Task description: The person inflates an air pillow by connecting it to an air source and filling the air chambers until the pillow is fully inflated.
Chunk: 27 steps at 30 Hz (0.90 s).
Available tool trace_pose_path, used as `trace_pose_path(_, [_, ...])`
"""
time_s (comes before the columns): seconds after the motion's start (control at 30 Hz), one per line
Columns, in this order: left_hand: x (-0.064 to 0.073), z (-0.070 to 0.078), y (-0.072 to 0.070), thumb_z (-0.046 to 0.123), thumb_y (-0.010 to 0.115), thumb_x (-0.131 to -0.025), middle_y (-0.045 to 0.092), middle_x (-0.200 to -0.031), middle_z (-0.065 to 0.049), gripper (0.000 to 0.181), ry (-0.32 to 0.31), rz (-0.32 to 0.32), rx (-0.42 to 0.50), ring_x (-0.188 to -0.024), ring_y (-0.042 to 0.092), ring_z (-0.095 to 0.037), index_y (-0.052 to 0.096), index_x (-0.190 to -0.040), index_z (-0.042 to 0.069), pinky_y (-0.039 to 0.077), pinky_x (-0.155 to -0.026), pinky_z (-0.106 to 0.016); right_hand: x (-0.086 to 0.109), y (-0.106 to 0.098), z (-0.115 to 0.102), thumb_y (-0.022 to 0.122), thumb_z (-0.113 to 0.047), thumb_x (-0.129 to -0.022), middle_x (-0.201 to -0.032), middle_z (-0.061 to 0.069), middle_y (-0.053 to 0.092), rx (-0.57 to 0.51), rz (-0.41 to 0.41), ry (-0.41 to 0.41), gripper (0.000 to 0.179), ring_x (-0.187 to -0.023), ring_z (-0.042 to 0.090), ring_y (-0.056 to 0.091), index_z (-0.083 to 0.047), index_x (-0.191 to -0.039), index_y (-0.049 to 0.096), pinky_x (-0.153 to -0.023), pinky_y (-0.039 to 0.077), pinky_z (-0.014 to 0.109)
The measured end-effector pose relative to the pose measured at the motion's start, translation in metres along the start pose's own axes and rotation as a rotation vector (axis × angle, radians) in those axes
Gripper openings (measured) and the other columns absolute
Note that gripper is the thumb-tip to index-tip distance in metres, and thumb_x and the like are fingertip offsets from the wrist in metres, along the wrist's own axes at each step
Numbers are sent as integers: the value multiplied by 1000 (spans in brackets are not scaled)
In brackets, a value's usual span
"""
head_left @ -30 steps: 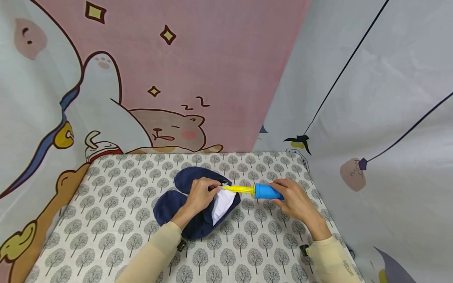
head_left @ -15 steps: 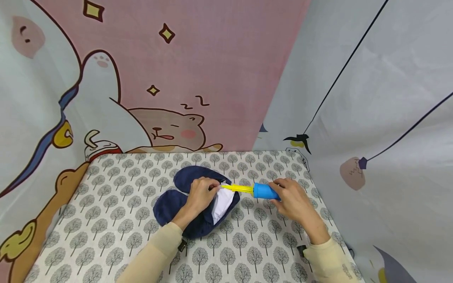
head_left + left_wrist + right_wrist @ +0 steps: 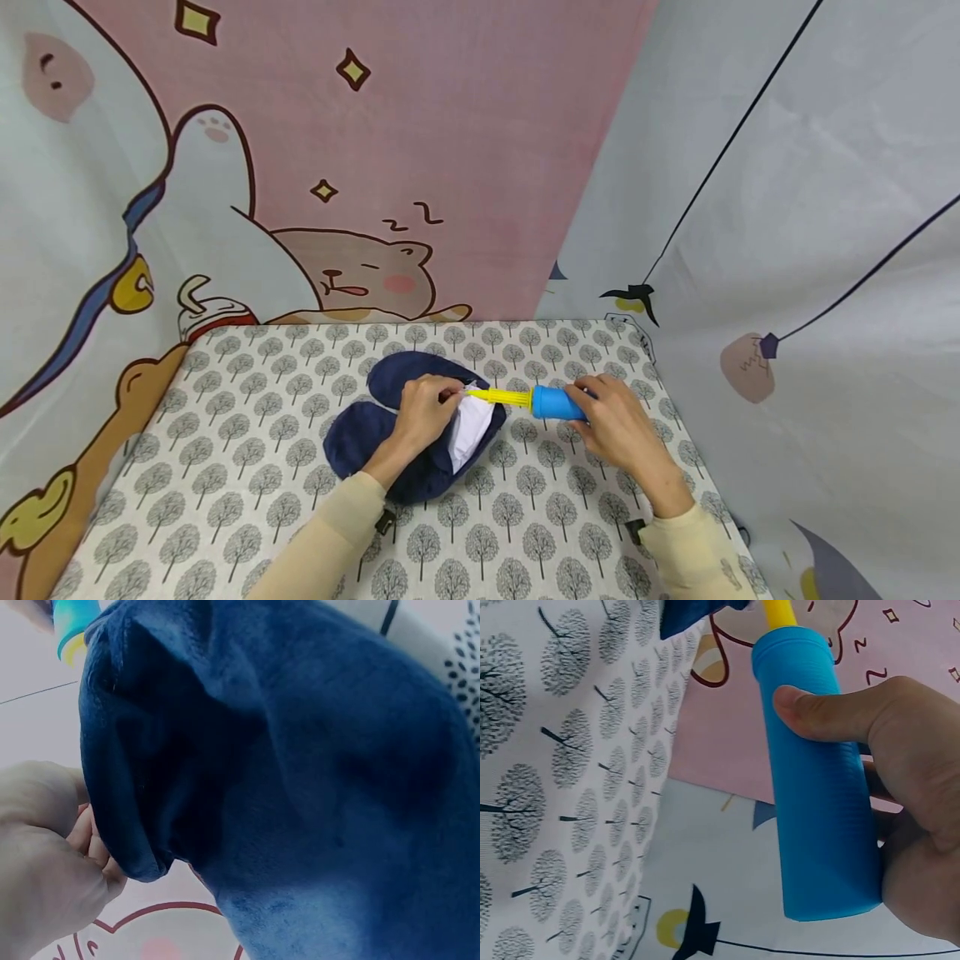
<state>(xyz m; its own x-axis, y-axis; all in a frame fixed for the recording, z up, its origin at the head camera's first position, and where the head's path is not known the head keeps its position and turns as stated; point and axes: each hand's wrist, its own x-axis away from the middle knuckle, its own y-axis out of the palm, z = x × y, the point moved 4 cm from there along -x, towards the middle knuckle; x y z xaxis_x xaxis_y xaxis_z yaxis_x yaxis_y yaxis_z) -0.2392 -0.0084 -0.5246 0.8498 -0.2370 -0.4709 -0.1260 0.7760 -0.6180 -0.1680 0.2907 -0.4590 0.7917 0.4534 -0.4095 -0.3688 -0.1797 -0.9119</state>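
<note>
A navy plush U-shaped neck pillow lies on the table, a white inner bladder showing at its open side. My left hand pinches a small pale valve there, right at the tip of the yellow nozzle of a hand pump; the fingers partly hide the valve. With my right hand I grip the blue barrel of the hand pump, thumb along its side in the right wrist view. In the left wrist view the pillow's dark cloth fills most of the picture and hides the fingertips.
A tablecloth printed with grey trees covers the table. Pink cartoon fabric hangs behind it, and a pale grey sheet on the right side.
My right hand and the hand pump have shifted slightly left toward the pillow. The left hand holds nearly the same place.
</note>
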Motion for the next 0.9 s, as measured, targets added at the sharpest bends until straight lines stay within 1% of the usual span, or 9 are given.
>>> trace_pose_path(0.1, [0, -6, 0, 5, 88, -96, 85, -89, -6, 11, -20, 0, 53, -80, 74, -21, 90, -107, 4, 56, -72, -28, 2, 5, 3, 109, -13, -70, -124, 21, 80, -20, 8, -3, 68, -112, 40, 76, 1, -129, 81, -104, 63, 60])
trace_pose_path(0.2, [0, -9, -1, 5, 88, -96, 84, -88, -6, 12, -46, -5, 105, -77, 72, -19, 90, -108, 5, 53, -69, -24, 4, 10, 6, 109, -13, -71, -125, 21, 80, -32, 20, -18, 68, -112, 39, 75, 1, -130, 81, -103, 64, 58])
trace_pose_path(0.37, [0, -9, -4, 6, 89, -96, 85, -87, -6, 14, -101, -14, 165, -74, 72, -15, 90, -110, 5, 52, -68, -21, 6, 15, 9, 109, -15, -71, -123, 21, 79, -43, 58, -49, 67, -109, 38, 75, 2, -129, 80, -98, 65, 56])
trace_pose_path(0.5, [-1, -12, -5, 8, 89, -97, 85, -88, -4, 14, -157, -26, 202, -74, 72, -12, 90, -111, 9, 52, -68, -19, 7, 18, 10, 107, -17, -73, -122, 21, 79, -65, 86, -61, 64, -107, 38, 75, 2, -128, 80, -97, 65, 56])
trace_pose_path(0.63, [-1, -16, -5, 7, 90, -96, 86, -91, -5, 15, -203, -46, 242, -78, 74, -14, 91, -111, 11, 52, -69, -17, 8, 23, 10, 106, -18, -75, -122, 21, 79, -87, 97, -72, 63, -107, 37, 75, 2, -128, 79, -98, 65, 57])
trace_pose_path(0.8, [0, -17, -7, 7, 88, -98, 87, -97, -6, 17, -215, -76, 269, -84, 77, -18, 90, -115, 10, 53, -72, -18, 8, 27, 10, 107, -17, -73, -122, 20, 79, -100, 108, -80, 65, -108, 37, 75, 1, -129, 79, -99, 64, 56])
trace_pose_path(0.9, [0, -17, -8, 7, 87, -99, 87, -100, -7, 18, -216, -78, 276, -87, 78, -19, 90, -116, 10, 54, -74, -18, 8, 29, 10, 107, -16, -73, -121, 20, 79, -93, 119, -84, 65, -107, 37, 74, 1, -129, 79, -96, 64, 55])
